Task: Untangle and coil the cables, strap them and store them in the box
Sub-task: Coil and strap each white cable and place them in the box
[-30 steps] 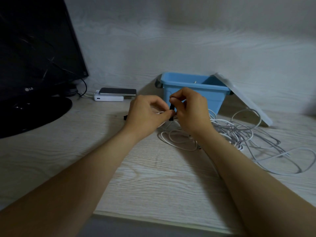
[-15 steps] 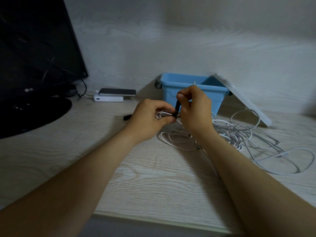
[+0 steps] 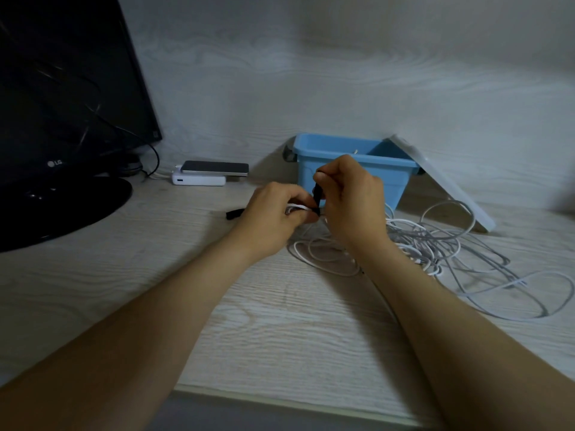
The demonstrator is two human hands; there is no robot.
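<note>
while left hand (image 3: pixel 273 213) grips white coil (image 3: pixel 297 208), right hand (image 3: pixel 351 197) pinches black strap (image 3: pixel 317 196) upright.

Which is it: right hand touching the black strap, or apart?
Touching. The head view shows the right hand pinching the upper end of the black strap with curled fingers, while the left hand grips the white cable coil below it.

The left hand (image 3: pixel 273 216) grips a white cable coil (image 3: pixel 297 208) while the right hand (image 3: pixel 351 197) pinches a black strap (image 3: pixel 317 197) upright beside it, before the blue box (image 3: pixel 351 160); loose cables (image 3: pixel 451 250) sprawl right.
</note>
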